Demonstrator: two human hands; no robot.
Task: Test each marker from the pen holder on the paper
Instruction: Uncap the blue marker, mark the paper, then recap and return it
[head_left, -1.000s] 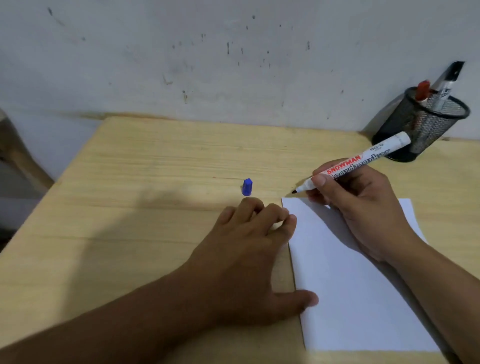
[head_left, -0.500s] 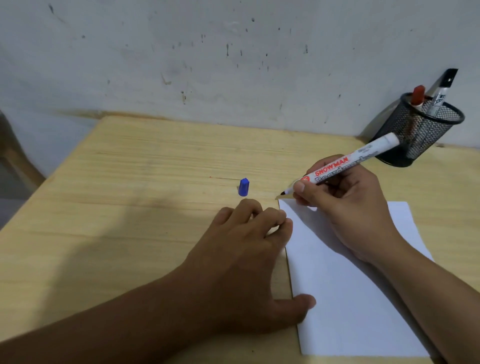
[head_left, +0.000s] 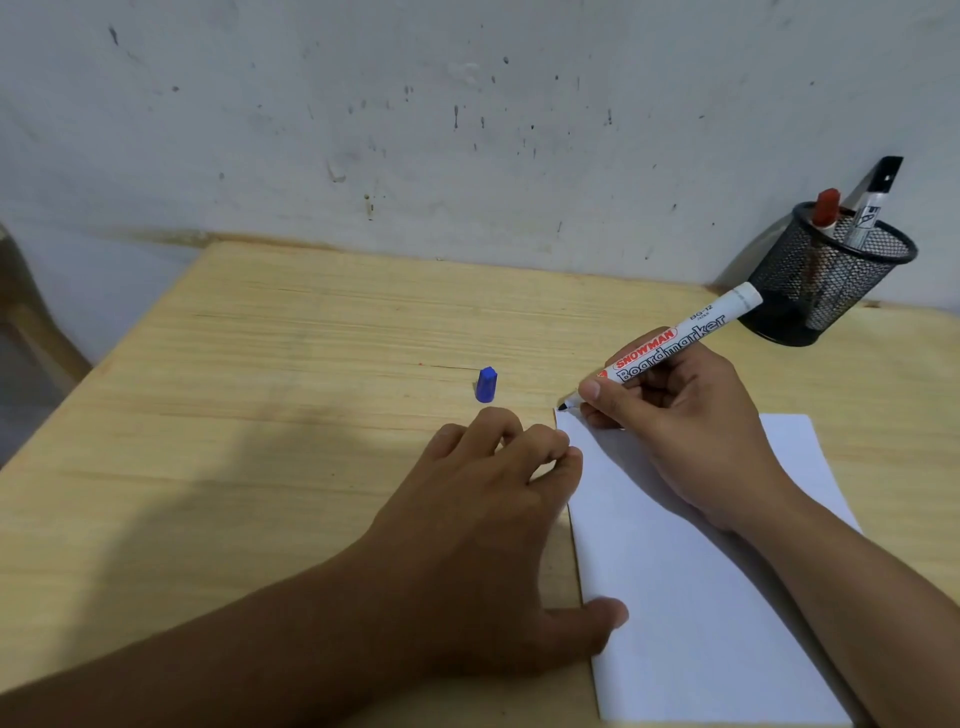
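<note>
My right hand (head_left: 685, 431) grips an uncapped white board marker (head_left: 675, 345). Its dark tip touches the far left corner of the white paper (head_left: 691, 613). The marker's blue cap (head_left: 487, 384) stands on the wooden table (head_left: 260, 415), just beyond my left fingers. My left hand (head_left: 493, 525) lies flat, fingers spread, with the thumb and fingertips resting on the paper's left edge. A black mesh pen holder (head_left: 826, 280) stands at the far right by the wall. It holds a red-capped marker (head_left: 826, 208) and a black-capped marker (head_left: 872, 202).
A stained white wall (head_left: 467, 130) runs along the table's far edge. The table's left edge slants down the left side, with part of a chair (head_left: 31, 332) beyond it.
My right hand has lowered the marker and shifted it left, bringing the tip from above the table down onto the paper's far left corner. The left hand has stayed in place.
</note>
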